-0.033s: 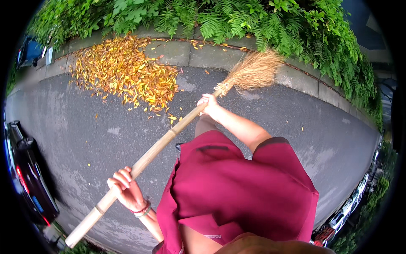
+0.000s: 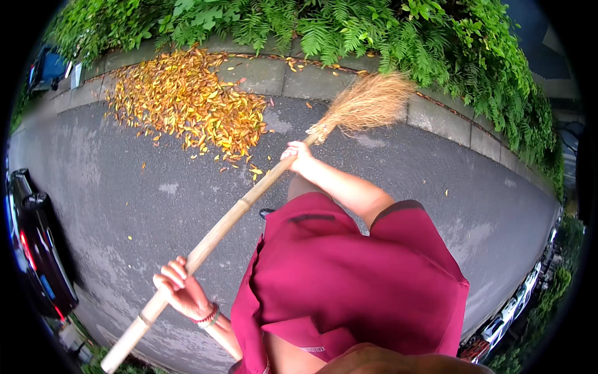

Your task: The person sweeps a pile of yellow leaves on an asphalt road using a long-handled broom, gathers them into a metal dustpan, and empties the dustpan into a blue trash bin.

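A straw broom (image 2: 372, 103) with a long pale bamboo handle lies slantwise in front of me, its bristles at the far right by the curb. My right hand (image 2: 297, 156) is closed round the handle just below the bound straw. Nearer the other end, my left hand (image 2: 182, 290) grips the handle, a red bracelet at its wrist. Yellow-brown fallen leaves (image 2: 193, 103) form a wide heap to the left of the bristles, partly on the pavement and partly on the curb stones. The bristles and the heap are apart.
A stone curb (image 2: 261, 76) runs across the far side, with green ferns and shrubs (image 2: 349, 31) overhanging it. A dark car (image 2: 38, 249) stands at the left on grey asphalt (image 2: 398, 165). Several parked vehicles (image 2: 507, 311) line the lower right.
Both hands and the broom have shifted slightly left and toward me. The bristles have moved a little left; both hands still hold the handle.
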`<state>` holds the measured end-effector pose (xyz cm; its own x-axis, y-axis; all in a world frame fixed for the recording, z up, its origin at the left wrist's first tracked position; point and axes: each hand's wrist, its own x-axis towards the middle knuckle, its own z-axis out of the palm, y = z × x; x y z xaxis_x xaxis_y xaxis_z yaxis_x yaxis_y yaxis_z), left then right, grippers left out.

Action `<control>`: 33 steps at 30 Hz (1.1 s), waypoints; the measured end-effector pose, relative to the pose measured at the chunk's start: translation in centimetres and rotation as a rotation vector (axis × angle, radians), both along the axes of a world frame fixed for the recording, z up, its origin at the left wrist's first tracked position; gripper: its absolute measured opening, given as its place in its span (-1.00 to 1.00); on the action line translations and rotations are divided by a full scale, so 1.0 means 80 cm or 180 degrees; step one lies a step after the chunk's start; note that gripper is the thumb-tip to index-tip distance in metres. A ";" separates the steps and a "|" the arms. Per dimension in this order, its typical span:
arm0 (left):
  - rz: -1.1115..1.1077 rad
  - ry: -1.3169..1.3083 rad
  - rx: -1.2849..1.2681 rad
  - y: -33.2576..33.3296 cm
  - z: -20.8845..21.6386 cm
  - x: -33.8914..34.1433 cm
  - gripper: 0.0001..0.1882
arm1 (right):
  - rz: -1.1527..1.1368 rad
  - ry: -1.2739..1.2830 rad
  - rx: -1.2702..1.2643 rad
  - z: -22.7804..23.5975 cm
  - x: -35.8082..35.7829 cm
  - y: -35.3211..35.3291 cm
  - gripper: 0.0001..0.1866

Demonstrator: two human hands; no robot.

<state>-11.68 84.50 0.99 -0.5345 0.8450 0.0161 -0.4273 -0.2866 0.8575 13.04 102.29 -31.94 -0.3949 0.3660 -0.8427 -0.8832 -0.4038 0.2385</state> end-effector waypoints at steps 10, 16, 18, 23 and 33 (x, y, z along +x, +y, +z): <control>0.3522 0.1478 0.0852 -0.378 0.168 -0.272 -0.76 | 0.1731 0.1923 0.0698 0.252 -0.390 -0.264 -0.79; 0.1374 0.0310 0.1256 -0.488 0.085 -0.425 -0.63 | 0.2046 0.1865 0.0506 0.237 -0.372 -0.314 -0.86; 0.0826 -0.0246 0.1314 -0.409 0.021 -0.401 -0.63 | 0.1683 0.1359 0.0352 0.178 -0.340 -0.297 -0.84; 0.0947 -0.1142 0.0172 -0.202 -0.116 -0.271 -0.66 | 0.0380 -0.0580 -0.0083 0.040 -0.224 -0.184 -0.68; 0.1821 -0.0357 -0.0049 -0.192 -0.017 -0.314 -0.61 | 0.1279 -0.0415 -0.0213 -0.014 -0.419 -0.126 -0.70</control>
